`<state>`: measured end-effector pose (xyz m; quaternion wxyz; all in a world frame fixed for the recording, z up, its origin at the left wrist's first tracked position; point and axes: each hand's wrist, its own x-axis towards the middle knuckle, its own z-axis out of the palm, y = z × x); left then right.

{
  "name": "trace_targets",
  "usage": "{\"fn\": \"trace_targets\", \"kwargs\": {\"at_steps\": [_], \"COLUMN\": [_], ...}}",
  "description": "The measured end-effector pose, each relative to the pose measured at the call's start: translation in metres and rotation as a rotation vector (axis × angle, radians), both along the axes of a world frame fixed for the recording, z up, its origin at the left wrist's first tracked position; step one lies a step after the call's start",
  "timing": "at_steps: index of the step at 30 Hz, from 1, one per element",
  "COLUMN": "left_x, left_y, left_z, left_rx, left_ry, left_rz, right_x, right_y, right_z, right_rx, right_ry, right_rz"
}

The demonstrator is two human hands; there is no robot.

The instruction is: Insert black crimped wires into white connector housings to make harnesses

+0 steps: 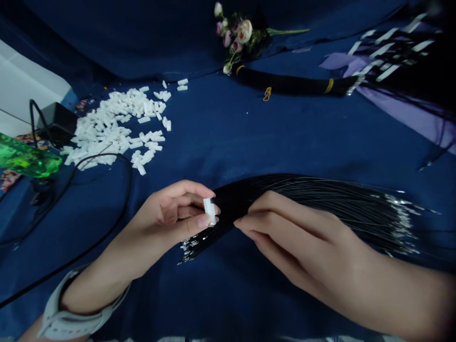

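Between the thumb and fingers of my left hand (181, 213) is a small white connector (209, 212) with a row of slots, held upright. My right hand (302, 242) is pinched closed just to the right of it, over the bundle; what its fingertips hold, if anything, is too small to make out. Behind and below both hands lies a thick bundle of black wires (320, 194), with silvery metal tips at its left and right ends. A light grey band circles my left wrist.
A pile of white connectors (107, 126) lies at the upper left, near a black cable (130, 183) and a shiny green object (28, 159). At the back are artificial flowers (237, 35), a tied black wire bundle (288, 84) and a yellow band (267, 94). More wires with white connectors (386, 50) lie upper right.
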<state>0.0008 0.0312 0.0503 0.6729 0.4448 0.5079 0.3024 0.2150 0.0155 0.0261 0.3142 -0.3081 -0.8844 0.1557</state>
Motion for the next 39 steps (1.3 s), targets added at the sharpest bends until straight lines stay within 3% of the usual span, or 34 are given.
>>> {"fn": "trace_targets", "kwargs": {"at_steps": [6, 11, 23, 39], "left_x": [0.0012, 0.0023, 0.0067, 0.0056], "left_y": [0.0004, 0.0, -0.003, -0.0033], "left_z": [-0.0001, -0.002, 0.0, -0.0018], "left_rx": [-0.04, -0.06, -0.058, -0.005], "left_ry": [-0.059, -0.083, -0.023, -0.006], "left_rz": [0.054, 0.02, 0.057, 0.008], "right_x": [0.0014, 0.0005, 0.0029, 0.0033], "right_y": [0.0031, 0.0017, 0.0016, 0.0023], "right_z": [0.0004, 0.0012, -0.0013, -0.0005], "right_rx": [0.025, 0.041, 0.063, 0.078], "right_ry": [0.114, 0.072, 0.011, -0.024], "right_rz": [-0.095, -0.13, -0.085, -0.069]}}
